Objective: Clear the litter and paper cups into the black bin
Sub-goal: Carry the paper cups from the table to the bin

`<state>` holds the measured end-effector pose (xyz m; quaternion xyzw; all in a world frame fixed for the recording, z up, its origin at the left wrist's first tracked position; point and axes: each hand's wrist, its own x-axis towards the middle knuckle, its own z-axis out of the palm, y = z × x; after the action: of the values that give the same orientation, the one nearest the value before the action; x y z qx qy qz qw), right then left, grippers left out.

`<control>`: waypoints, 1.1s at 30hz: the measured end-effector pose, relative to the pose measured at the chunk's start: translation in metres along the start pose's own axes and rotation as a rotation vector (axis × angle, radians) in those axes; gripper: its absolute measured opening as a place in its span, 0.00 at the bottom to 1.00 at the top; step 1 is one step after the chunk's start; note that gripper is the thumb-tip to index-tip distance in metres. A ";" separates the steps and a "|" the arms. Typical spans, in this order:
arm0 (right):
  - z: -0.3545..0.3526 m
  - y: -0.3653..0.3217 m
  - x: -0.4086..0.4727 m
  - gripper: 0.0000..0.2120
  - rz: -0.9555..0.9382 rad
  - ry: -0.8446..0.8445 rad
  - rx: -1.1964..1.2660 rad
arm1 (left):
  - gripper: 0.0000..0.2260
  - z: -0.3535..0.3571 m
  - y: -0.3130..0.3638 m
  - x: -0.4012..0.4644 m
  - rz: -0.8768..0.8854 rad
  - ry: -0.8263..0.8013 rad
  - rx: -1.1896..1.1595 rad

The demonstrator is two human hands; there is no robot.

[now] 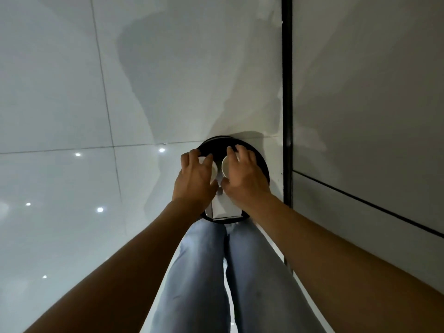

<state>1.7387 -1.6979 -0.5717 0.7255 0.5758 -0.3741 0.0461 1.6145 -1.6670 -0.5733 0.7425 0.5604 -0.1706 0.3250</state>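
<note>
Under your two hands sits the black bin (260,162), a round container seen from straight above, its dark rim showing past your fingers on the far side and to the right. Your left hand (195,181) is curled over a white paper cup (213,169), fingers wrapped round its rim from above; only a sliver of the cup's mouth shows at the thumb side. Your right hand (243,176) grips a second paper cup (226,166) the same way, fingers over the far edge and thumb at the near edge, the open mouth partly visible to its left. Both cups are over the bin's opening, just beside each other, almost touching. Whether either cup rests on anything inside the bin cannot be told. Below your wrists, inside the bin's near edge, lies a pale boxy piece (222,210); what it is cannot be made out. Nearer to you than the hands are your legs in light blue jeans (199,272). Left of the left hand stretches a glossy white tiled floor (72,116). Right of the right hand runs a grey wall panel (372,92) with a black vertical strip (287,92).
</note>
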 end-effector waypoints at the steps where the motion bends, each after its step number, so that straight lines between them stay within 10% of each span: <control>1: 0.003 0.001 0.003 0.34 0.001 -0.001 -0.004 | 0.31 0.004 -0.001 0.001 -0.004 -0.002 -0.011; 19: 0.003 0.008 -0.008 0.37 0.017 -0.063 -0.094 | 0.32 0.006 -0.008 -0.013 0.023 -0.018 -0.033; 33: -0.141 -0.104 -0.147 0.26 0.095 -0.147 -0.105 | 0.21 -0.152 -0.005 -0.187 -0.032 -0.046 -0.050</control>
<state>1.7088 -1.7108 -0.3448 0.7193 0.5545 -0.3929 0.1440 1.5348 -1.6987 -0.3486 0.7210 0.5686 -0.1788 0.3533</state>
